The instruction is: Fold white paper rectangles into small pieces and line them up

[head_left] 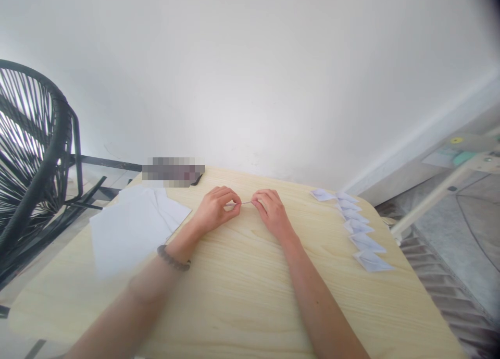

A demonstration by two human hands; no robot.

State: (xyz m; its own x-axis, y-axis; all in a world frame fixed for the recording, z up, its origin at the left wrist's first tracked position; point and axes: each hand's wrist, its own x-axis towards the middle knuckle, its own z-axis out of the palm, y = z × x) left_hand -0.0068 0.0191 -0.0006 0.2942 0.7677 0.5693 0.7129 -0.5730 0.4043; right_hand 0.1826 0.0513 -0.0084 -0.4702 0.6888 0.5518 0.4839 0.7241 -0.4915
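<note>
forearms; hands pinch sliver, perhaps paper, long axis crosswise

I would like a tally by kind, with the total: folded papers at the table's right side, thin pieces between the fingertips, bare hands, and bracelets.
Folded papers: 7
Thin piece: 1
Hands: 2
Bracelet: 1
Total: 11

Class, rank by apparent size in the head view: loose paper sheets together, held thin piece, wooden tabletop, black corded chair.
1. Wooden tabletop
2. Black corded chair, partly out of frame
3. Loose paper sheets
4. Held thin piece, only a sliver showing
</note>
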